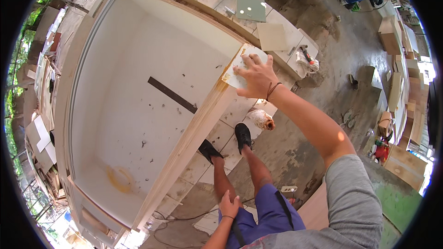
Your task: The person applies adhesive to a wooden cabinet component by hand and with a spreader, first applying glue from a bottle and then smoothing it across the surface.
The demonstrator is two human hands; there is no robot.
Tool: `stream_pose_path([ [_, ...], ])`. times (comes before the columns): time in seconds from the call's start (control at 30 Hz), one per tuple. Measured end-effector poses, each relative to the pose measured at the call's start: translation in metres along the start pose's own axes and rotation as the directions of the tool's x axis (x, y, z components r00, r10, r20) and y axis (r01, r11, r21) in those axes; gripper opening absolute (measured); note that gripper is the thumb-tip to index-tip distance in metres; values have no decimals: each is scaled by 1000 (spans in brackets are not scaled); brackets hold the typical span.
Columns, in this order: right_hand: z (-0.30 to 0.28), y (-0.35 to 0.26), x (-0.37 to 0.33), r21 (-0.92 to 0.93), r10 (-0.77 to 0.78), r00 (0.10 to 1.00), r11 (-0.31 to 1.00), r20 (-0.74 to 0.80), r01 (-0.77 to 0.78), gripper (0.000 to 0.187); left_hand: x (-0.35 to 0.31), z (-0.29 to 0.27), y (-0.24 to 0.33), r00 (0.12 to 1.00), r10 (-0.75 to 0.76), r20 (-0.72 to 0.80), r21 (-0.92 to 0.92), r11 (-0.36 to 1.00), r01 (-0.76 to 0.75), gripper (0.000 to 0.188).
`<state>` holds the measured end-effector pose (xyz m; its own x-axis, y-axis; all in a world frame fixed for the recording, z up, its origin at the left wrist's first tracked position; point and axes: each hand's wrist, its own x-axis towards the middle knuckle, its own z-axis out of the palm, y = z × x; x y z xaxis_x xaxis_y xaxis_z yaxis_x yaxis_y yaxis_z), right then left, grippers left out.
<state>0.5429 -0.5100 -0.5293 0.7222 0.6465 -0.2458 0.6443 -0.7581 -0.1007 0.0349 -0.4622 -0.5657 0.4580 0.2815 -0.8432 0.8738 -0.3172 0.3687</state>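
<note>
A large open wooden cabinet box [138, 64] with a white inside lies in front of me. At its right corner lies a small white panel piece [237, 79] with brown, glue-like smears along its edge. My right hand [256, 74] rests on that piece, fingers spread and bent across its face. Down by my thigh is my left hand [229, 205], holding nothing, its fingers slightly apart. Inside the box lies a dark narrow strip [170, 94], among small dark specks. The pale wooden edge [184, 145] of the box runs from the white piece toward my feet.
A hammer [306, 53] lies on a rag on the tiled ledge, near a green-grey square [251, 8] and a beige board [272, 37]. A stained roll [262, 119] lies beside my shoe. A power strip [289, 188] and cables are on the floor. Boards stack at far right.
</note>
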Motion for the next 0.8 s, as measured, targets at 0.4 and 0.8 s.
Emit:
stream_pose_path([
  [0.4, -48, 5, -66, 123, 83, 993, 988, 84, -93, 67, 22, 23, -3, 990, 115, -79, -60, 991, -120, 69],
  [0.8, 5, 67, -218, 825, 233, 837, -430, 494, -367, 94, 194, 29, 163, 601, 779, -178, 62, 618, -783, 60],
])
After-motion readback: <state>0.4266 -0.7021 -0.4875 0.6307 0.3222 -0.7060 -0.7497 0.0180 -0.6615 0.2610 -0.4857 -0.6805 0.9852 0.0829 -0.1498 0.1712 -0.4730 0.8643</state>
